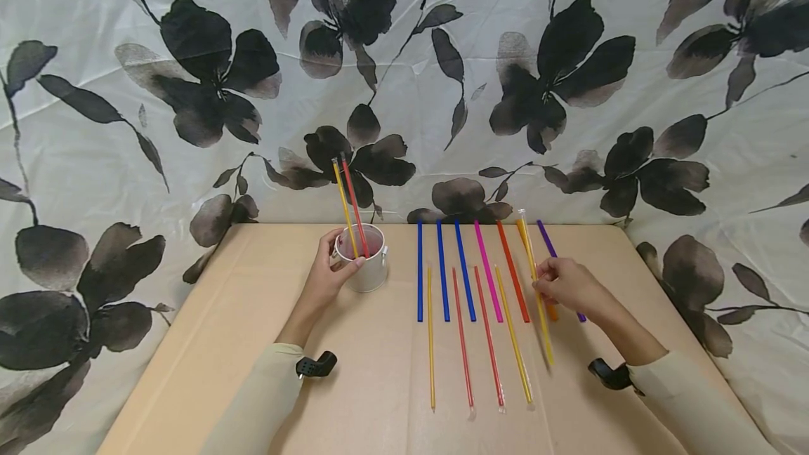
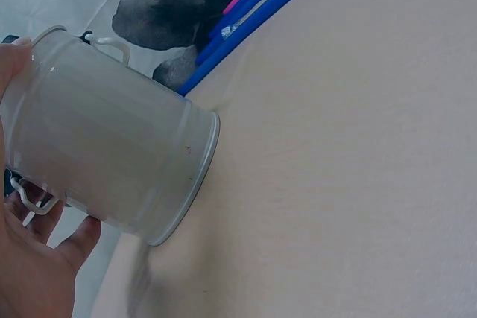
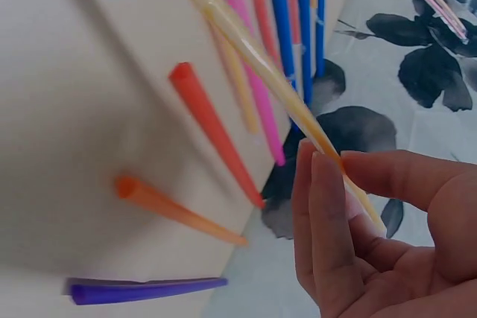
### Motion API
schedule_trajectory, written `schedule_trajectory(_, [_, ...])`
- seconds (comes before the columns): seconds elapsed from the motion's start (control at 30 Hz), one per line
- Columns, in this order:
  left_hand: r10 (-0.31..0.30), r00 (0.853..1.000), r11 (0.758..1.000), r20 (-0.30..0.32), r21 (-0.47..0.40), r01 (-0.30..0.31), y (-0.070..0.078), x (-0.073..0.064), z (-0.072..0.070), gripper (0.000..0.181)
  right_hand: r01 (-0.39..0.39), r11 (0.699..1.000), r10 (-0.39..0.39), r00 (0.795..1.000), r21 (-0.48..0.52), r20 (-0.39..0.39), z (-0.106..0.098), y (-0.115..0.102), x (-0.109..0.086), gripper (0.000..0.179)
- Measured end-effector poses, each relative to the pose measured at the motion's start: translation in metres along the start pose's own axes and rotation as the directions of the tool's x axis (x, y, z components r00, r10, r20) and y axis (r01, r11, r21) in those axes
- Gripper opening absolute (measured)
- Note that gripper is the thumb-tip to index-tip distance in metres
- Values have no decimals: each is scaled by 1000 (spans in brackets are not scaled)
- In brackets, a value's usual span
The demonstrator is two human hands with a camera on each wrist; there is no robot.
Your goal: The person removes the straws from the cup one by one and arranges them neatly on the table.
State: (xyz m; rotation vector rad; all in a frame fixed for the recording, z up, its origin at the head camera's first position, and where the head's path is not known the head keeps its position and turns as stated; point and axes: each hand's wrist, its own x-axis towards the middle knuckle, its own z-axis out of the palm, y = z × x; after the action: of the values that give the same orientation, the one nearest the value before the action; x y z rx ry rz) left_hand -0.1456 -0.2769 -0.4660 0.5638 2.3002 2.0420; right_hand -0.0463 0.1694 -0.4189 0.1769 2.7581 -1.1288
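Note:
My left hand (image 1: pixel 325 276) grips a small white metal bucket (image 1: pixel 374 274) by its side, thumb at the front; the bucket stands on the table with side handles. Two thin straws, one yellow (image 1: pixel 343 195) and one red (image 1: pixel 354 199), lean out of its mouth. Between the thumb and fingertips of my right hand (image 1: pixel 567 281) is a thin yellow straw (image 3: pixel 283 91) in clear wrap, held slanting above the table. Beneath it lies a wide orange straw (image 3: pixel 182 214), partly hidden in the head view. A purple straw (image 3: pixel 149 290) lies just beyond that hand.
Wide straws lie in a back row: several blue (image 1: pixel 446 272), one magenta (image 1: pixel 489 272) and one red (image 1: pixel 513 272). Thin yellow (image 1: pixel 431 343) and red (image 1: pixel 463 343) straws lie nearer on the tan table (image 1: pixel 208 343). A floral cloth (image 1: pixel 442 111) hangs behind the table.

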Motion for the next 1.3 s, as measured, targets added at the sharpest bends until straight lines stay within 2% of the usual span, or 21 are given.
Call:
schedule_trajectory(0.23, [3, 1000, 1000, -6, -4, -3, -2, 4, 2, 78, -22, 999, 25, 998, -49, 52, 4, 18, 1, 15])
schedule_trajectory(0.47, [15, 999, 1000, -28, -3, -15, -33, 14, 0, 79, -70, 989, 80, 994, -131, 71, 14, 26, 0, 14])
schedule_trajectory(0.63, [24, 999, 1000, -37, 10, -24, -39, 15, -1, 77, -70, 981, 80, 996, -179, 49, 19, 30, -1, 15])
schedule_trajectory(0.87, [39, 999, 999, -33, 2, -39, -39, 16, -1, 78, -58, 969, 70, 997, -242, 40, 25, 31, -1, 19])
schedule_trajectory(1.03, [14, 999, 1000, -32, -1, -14, -35, 15, 0, 78, -67, 962, 81, 996, -265, 40, 28, 31, -3, 21])
schedule_trajectory(1.3, [2, 1000, 1000, -11, -20, -3, -7, 8, 1, 77, -76, 950, 94, 995, -304, 43, 29, 30, -2, 22])
